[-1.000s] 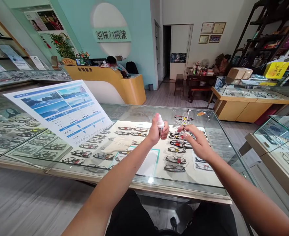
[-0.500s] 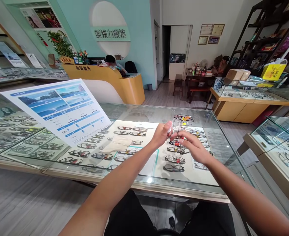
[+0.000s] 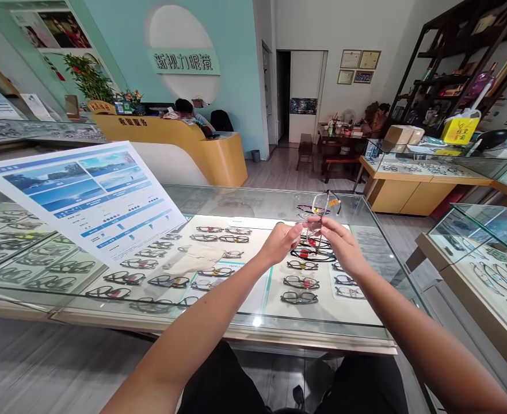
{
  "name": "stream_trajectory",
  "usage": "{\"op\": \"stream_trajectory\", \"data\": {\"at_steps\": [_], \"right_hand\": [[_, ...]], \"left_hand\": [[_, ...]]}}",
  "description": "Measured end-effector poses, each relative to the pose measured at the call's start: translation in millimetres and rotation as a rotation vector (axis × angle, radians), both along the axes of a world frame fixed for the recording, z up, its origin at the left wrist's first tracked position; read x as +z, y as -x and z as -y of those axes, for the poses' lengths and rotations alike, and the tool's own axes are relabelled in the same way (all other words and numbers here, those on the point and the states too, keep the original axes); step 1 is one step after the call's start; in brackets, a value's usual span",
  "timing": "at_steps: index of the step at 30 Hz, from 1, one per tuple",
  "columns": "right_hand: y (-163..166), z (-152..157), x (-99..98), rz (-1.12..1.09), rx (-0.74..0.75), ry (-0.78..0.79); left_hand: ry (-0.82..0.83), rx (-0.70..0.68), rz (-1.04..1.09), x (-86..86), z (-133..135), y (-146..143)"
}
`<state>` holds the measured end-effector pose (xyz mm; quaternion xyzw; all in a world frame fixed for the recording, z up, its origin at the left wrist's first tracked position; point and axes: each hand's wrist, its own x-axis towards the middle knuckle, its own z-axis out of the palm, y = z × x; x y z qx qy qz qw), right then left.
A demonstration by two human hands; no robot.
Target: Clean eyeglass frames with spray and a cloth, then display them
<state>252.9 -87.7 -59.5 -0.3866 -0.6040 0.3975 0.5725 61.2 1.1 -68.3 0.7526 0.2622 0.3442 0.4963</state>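
Above the glass display case (image 3: 240,336), a pair of eyeglasses (image 3: 321,202) with clear lenses and a thin frame is held upright, turned on its side. My right hand (image 3: 342,244) is closed on it, thumb and fingers pinching near the middle of the frame. From the other side, my left hand (image 3: 280,242) is closed, its thumb and fingertips pressed at the lower lens. Some of the frame is hidden behind the fingers. Under the glass lie rows of spectacles (image 3: 301,282), several with coloured tags. A beige cloth (image 3: 198,259) rests left of my hands.
A printed sheet (image 3: 84,198) stands tilted at the left over the case. Another glass case (image 3: 473,259) is to the right. Beyond are a yellow reception counter (image 3: 218,155) with a person behind it, a stool (image 3: 305,150), and a dark table where another person sits.
The eyeglasses have turned and risen a little between my hands. My left hand has moved slightly lower and left. The whole view has shifted a little to the right.
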Motion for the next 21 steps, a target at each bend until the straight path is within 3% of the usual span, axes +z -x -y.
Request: {"op": "stream_trajectory", "data": {"at_steps": [14,18,21], "right_hand": [[0.2,-1.6,-2.0,0.046,-0.008,0.002],[-3.5,-2.5,-3.0,0.072,-0.024,-0.008],[-6.3,-3.7,-1.9,0.064,-0.045,-0.009]], "left_hand": [[-0.018,0.002,-0.02,-2.1,-1.2,3.4],[-0.037,0.198,0.105,1.4,-20.3,10.8],[-0.1,0.494,0.047,-3.9,-46.6,21.2]]}}
